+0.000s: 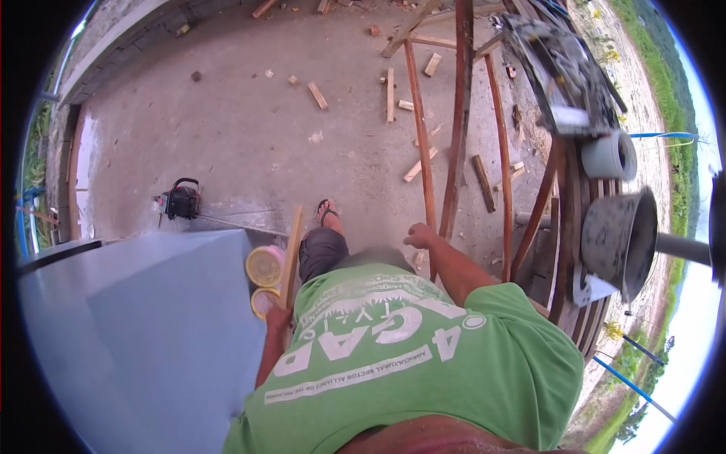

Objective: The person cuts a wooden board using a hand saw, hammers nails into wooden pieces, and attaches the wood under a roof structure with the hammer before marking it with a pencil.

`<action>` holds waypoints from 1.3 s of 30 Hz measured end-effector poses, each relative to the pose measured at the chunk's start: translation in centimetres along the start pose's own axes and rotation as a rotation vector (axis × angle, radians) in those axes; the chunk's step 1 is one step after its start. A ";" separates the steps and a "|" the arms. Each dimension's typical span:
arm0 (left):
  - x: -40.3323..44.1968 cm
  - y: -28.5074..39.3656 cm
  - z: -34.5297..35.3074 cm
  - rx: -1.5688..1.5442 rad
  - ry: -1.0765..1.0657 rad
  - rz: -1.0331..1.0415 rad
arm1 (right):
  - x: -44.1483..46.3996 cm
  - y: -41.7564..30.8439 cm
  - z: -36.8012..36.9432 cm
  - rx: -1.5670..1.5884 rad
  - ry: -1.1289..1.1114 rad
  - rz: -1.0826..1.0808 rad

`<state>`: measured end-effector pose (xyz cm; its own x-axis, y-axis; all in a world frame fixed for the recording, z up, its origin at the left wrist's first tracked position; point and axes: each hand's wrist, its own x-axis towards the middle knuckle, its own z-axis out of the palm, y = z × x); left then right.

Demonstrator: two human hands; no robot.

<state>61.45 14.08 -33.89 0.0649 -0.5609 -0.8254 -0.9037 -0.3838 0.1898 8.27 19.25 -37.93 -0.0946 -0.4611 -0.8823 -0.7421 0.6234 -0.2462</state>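
A light wooden piece [293,253] stands out from my left hand [278,316], whose fingers are closed round its lower end. Just left of the wood are two round yellow-rimmed containers [265,267], one above the other in the view. My right hand [419,236] is held out in front with its fingers curled in and nothing visible in them. It is beside a reddish-brown wooden bar [425,166], with a small gap between them.
A large blue-grey surface [144,318] fills the lower left. A chainsaw [181,200] lies on the concrete floor [227,129], where several wood offcuts [318,95] are scattered. Along the right are a wooden frame [459,151], a white roll [609,156] and a speckled bucket [618,242].
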 end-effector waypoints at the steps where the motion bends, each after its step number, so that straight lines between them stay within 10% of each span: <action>1: 3.0 2.4 -2.4 0.042 -0.016 -0.006 | 1.3 0.1 -2.1 0.004 0.073 0.009; 6: 5.1 20.5 -17.0 -0.124 0.044 0.218 | 9.5 -0.2 -9.4 0.425 0.267 0.109; 9: 9.6 25.9 -21.1 -0.083 -0.090 -0.031 | 13.9 -3.8 -15.4 0.477 0.331 0.202; 14: 20.7 28.7 -20.5 0.235 0.051 -0.058 | 29.8 -4.2 -21.8 0.528 0.355 0.255; 26: 55.2 65.3 -18.9 0.434 0.092 0.212 | 70.4 5.0 -36.2 0.217 0.131 0.470; 33: 71.4 76.8 -19.4 0.739 0.250 0.737 | 78.1 8.0 -37.3 0.178 0.082 0.278; 39: 62.9 73.9 -20.3 0.582 -0.024 0.475 | 68.8 2.4 -41.7 0.730 0.290 0.297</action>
<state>7.32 -64.45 -60.95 -0.3915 -0.5509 -0.7371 -0.9102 0.3493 0.2224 -27.71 -37.36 -82.52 -0.4592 -0.2952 -0.8379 -0.0527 0.9506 -0.3060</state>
